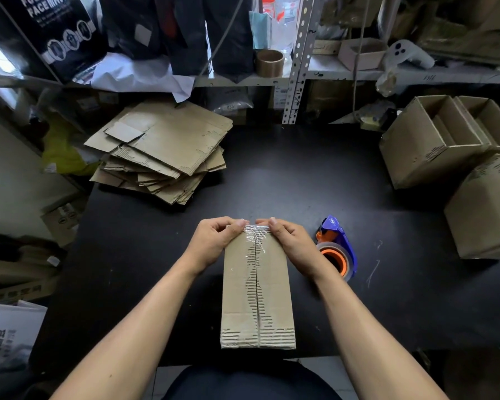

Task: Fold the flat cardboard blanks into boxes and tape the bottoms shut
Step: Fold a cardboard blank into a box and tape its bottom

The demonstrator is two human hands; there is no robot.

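A folded cardboard box (257,290) stands bottom-up on the black table (272,174) in front of me, its two flaps meeting along a centre seam. Clear tape (254,236) lies crinkled over the far end of that seam. My left hand (214,241) grips the box's far left corner, thumb on the tape at the top edge. My right hand (289,241) grips the far right corner the same way. A blue and orange tape dispenser (337,249) lies on the table just right of my right hand.
A stack of flat cardboard blanks (162,151) lies at the table's far left. Several finished boxes (439,142) stand at the right edge. Cluttered metal shelves (272,79) run along the back, with a brown tape roll (269,62) on one.
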